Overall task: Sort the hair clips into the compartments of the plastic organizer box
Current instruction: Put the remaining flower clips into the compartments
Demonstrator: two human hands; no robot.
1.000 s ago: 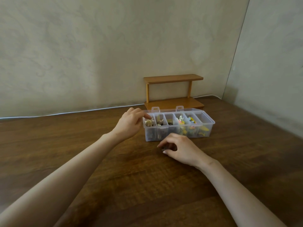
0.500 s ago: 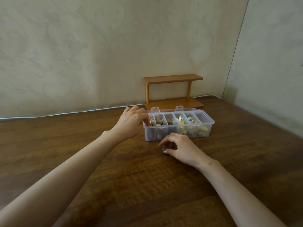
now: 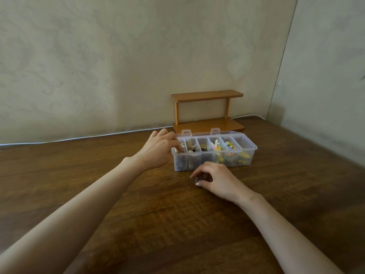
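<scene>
Head view, Clerk One: Entry one, change. The left hand (image 3: 158,149), logged a second ago with fingertips above the rim of the end compartment, now has its fingers (image 3: 173,142) dipped into that compartment. The right hand (image 3: 217,179) is unchanged, parked on the counter (image 3: 177,224) just in front of the box.

Clerk Two: Grip, left?

Clerk One: Fingers bent down against a pale clip (image 3: 181,145). Pinching or merely touching, cannot tell. On the right, fingers curled over a dark patch on the counter. Clip or shadow, cannot tell.

Clerk Two: Meaning for the sort?

Clerk One: Judged: a clip is being seated, or tidied, in the leftmost compartment. No loose clips show on the counter, so the sort looks nearly done, unless the right hand covers one.

Clerk Two: Entry two, the container?

Clerk One: Clear plastic organizer box (image 3: 253,148), lid folded back with two latch tabs up, six compartments in a row. It stands on the counter just in front of a small wooden shelf (image 3: 207,95). Contents, left to right:
- pale clips in the first compartment
- dark clips (image 3: 192,149) in the next two
- pink-and-white clips (image 3: 216,146)
- blue-and-orange clips (image 3: 230,145)
- yellow clips (image 3: 245,156), lying low in the last compartment
</scene>
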